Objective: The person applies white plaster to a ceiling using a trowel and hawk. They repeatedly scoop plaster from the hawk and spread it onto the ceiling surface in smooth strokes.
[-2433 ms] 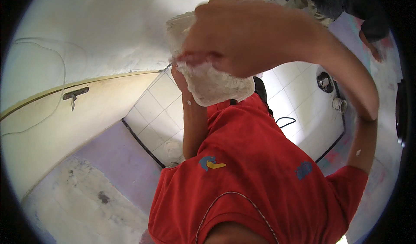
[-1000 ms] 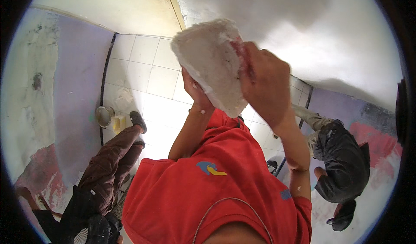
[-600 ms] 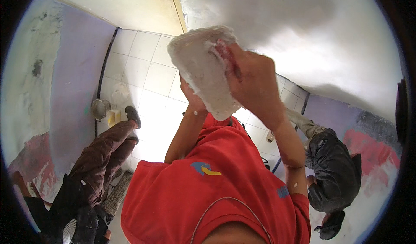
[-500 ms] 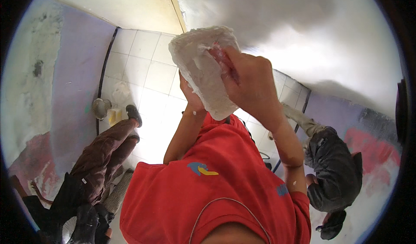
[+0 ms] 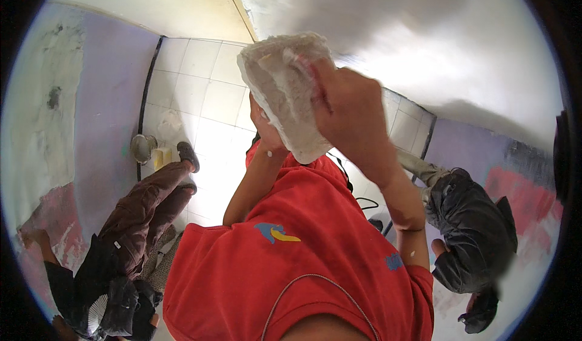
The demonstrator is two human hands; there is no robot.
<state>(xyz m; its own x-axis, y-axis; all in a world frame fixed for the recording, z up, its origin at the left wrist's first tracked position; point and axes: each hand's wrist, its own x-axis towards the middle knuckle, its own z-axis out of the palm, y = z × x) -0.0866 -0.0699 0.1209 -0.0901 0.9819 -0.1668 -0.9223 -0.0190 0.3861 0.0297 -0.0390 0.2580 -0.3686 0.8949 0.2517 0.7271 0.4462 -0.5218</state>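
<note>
A rectangular tray-like slab [image 5: 303,146], caked in wet-looking white plaster, is raised in front of my chest. My left hand [image 5: 265,126] supports it from beneath and along its left side, with most of the fingers hidden behind it. Over the slab's upper right part, my right hand [image 5: 354,107] is closed around a red tool [image 5: 317,81] pressed against the plaster. Blur, plaster and my fingers hide most of that tool, so its exact kind does not show. White specks dot both forearms.
One person [image 5: 142,210] is at the left wall [image 5: 112,92], another [image 5: 470,226] at the right wall. A round pan-like container [image 5: 143,149] and a yellowish tub [image 5: 161,158] sit on the white tiled floor [image 5: 203,95]. A pale wall [image 5: 424,44] rises ahead.
My right hand and the red tool have shifted slightly over the slab, and the plaster's surface looks different. The slab stays nearly in place. The person at left has moved an arm toward the wall.
</note>
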